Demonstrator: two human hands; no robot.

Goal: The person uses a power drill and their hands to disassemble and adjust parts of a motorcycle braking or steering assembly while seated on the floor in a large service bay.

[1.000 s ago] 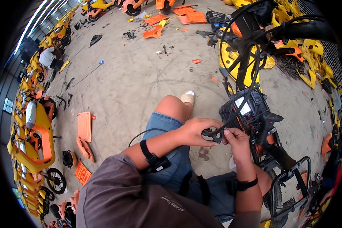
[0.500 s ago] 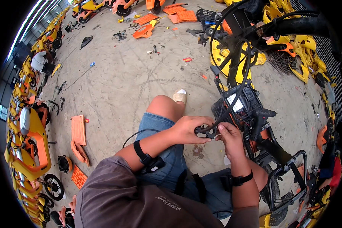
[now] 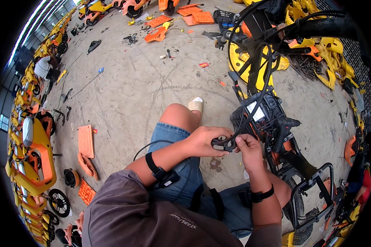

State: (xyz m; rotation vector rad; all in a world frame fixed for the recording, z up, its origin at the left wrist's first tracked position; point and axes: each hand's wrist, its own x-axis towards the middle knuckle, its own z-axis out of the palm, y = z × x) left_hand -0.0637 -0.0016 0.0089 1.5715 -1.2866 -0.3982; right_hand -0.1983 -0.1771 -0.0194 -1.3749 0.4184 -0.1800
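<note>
Above my lap, my left hand (image 3: 207,140) is closed around a black part with a ring-shaped opening, like a handlebar lever bracket (image 3: 224,143). A black cable runs from around it up to the stripped scooter frame on my right. My right hand (image 3: 250,150) meets the bracket's right side, thumb and fingers pinched together. Whatever small thing lies between those fingertips is too hidden to make out. Just beyond my hands stands the scooter's black electronics box (image 3: 263,108), with a white label and loose wires.
A cordless drill (image 3: 285,133) rests on the scooter frame (image 3: 303,224). Yellow body panels (image 3: 332,53) are heaped at the far right. Orange panels (image 3: 85,140) lie on the floor to my left, beside a row of yellow scooters (image 3: 35,160). Another person (image 3: 43,68) is at the far left.
My hands and the bracket have barely moved; the right fingers shift slightly at its side. At the right edge, a person's red sleeve and arm have moved a little.
</note>
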